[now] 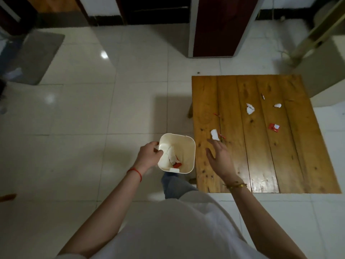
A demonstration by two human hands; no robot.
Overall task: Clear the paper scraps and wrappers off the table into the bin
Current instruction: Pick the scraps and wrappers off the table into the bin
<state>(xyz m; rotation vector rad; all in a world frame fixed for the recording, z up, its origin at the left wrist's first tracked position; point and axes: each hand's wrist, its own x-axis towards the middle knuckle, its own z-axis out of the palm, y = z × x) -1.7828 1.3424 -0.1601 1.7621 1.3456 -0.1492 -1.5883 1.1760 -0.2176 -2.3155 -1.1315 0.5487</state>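
While your left hand (149, 156) grips the rim of the cream bin (188, 146), holding it just off the table's (280, 165) near left edge, your right hand (220, 156) hovers over the wood with fingers spread wide, holding nothing. White paper and a red wrapper already lie inside the bin. A white scrap (214, 134) lies just beyond your fingertips, more white scraps (249, 108) lie farther back, and a red wrapper (273, 127) sits to the right.
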